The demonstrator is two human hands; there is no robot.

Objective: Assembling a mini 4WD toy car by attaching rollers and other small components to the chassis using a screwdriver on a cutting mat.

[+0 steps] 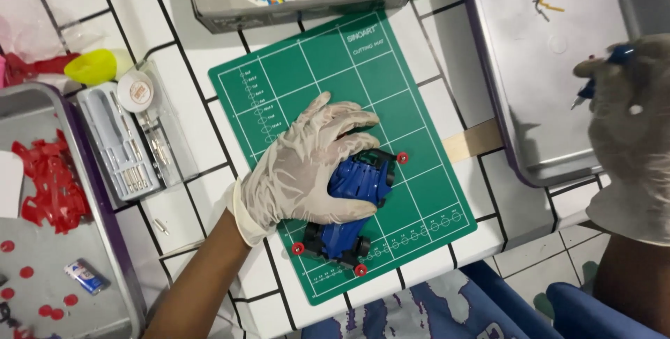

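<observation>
The bench (174, 129) is white tile with dark grout. A metal tray (537, 101) sits at its right edge; a second tray (105, 276) with red parts (49, 185) sits at its left edge. A green mat (321, 80) lies at the bench's front centre. The gloved left hand (307, 168) rests fingers spread, pressing the blue car (352, 203) onto the mat. The gloved right hand (628, 129) hangs over the right tray's near corner, pinching a blue tool (618, 54).
</observation>
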